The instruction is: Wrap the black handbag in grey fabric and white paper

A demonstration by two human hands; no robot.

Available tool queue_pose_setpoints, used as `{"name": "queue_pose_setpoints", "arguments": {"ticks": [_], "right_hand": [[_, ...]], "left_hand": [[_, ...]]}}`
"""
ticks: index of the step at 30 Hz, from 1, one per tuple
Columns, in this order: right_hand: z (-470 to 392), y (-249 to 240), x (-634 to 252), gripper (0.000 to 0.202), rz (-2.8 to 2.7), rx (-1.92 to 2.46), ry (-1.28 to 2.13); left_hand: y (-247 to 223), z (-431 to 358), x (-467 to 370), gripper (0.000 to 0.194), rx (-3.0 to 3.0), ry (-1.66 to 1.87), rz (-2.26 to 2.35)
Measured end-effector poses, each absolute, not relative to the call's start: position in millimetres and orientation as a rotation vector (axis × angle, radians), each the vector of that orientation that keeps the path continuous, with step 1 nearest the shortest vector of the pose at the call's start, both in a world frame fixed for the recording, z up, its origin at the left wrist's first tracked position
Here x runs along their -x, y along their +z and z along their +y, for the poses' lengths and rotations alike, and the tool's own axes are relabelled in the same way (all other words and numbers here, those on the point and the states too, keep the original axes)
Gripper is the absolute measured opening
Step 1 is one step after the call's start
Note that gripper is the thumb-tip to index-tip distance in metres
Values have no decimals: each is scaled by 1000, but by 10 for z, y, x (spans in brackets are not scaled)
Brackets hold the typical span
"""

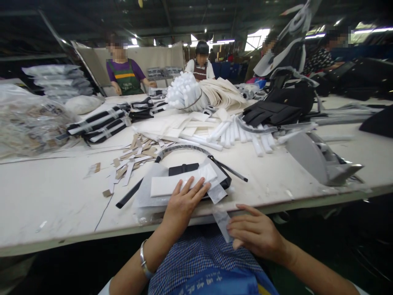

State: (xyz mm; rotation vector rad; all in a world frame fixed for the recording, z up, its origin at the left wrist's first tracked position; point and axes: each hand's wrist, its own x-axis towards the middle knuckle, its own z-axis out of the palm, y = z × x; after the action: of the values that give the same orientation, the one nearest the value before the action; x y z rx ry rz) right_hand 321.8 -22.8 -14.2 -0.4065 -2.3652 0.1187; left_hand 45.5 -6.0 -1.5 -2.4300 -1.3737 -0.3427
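Note:
My left hand (186,200) lies flat with its fingers spread, pressing on a folded white padding sheet (164,185). Under that sheet is a black handbag (223,177), partly covered by thin white wrapping as well. The bag's handle (184,148) is wrapped in clear film and arches away behind it, and a loose black strap end (130,194) sticks out at the left. Just off the table's front edge, my right hand (258,231) pinches a translucent plastic strip (222,221) between thumb and fingers. Another clear plastic piece (217,193) hangs over the bag's front.
Cardboard scraps (135,157) are scattered left of the bag. Behind lie white foam rolls (227,133) and a bundle of white tubes (184,92). Wrapped black bags (276,106) and a tape dispenser (322,159) stand to the right. Several people work across the table (61,196).

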Motion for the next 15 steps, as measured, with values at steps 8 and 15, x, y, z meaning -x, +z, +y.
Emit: {"name": "queue_pose_setpoints", "arguments": {"ticks": [8,15], "right_hand": [[332,156,-2986,39,-2268,535,-247],[242,122,-2896,30,-2241,550,-146]], "left_hand": [[-38,-52,-452,60,2434,-340,-1384],[-45,-62,-456,60,2455,-379,-1410]]}}
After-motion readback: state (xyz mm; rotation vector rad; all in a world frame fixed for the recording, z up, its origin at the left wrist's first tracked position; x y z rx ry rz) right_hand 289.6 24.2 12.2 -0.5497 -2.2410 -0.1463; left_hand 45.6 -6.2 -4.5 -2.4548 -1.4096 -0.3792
